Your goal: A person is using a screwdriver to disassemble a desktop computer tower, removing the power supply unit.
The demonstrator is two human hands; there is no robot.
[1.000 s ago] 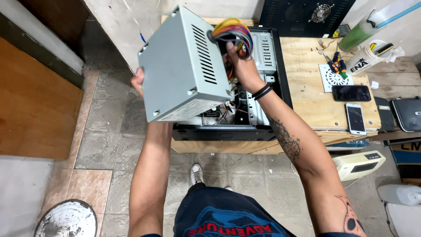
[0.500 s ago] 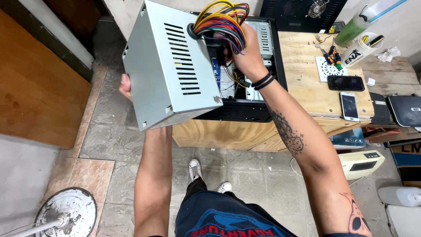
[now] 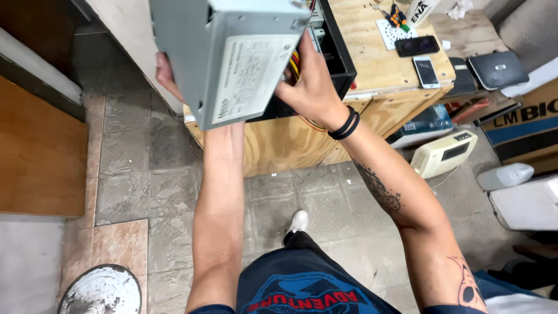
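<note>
Off to the left of both hands, low on the tiled floor, sits a round white paint-spattered disc [image 3: 102, 289]. The left hand [image 3: 165, 75] is behind the grey metal power supply box [image 3: 226, 55], its fingers mostly hidden by the casing, so only their pink tips show at the box's left edge, pressed against it. The box is held up in the air, tilted, above the front edge of the wooden workbench [image 3: 383, 70]. A pale rectangular label [image 3: 249, 75] with fine print covers the face turned toward the person, between the two sets of fingers. The right hand [image 3: 311, 87] grips the box's right side, fingers curled in together over the end where the coloured wires [image 3: 294, 61] come out, just beside the black computer case [image 3: 334, 55]. A black band [image 3: 345, 125] circles that wrist. Right of the fingers, on the bench, lie a white square mat [image 3: 392, 32], a dark phone [image 3: 417, 45] and a smaller phone [image 3: 427, 71]. Farther right and lower down are a cream-coloured heater [image 3: 444, 152] on the floor and a brown carton with a blue stripe [image 3: 526, 128].
</note>
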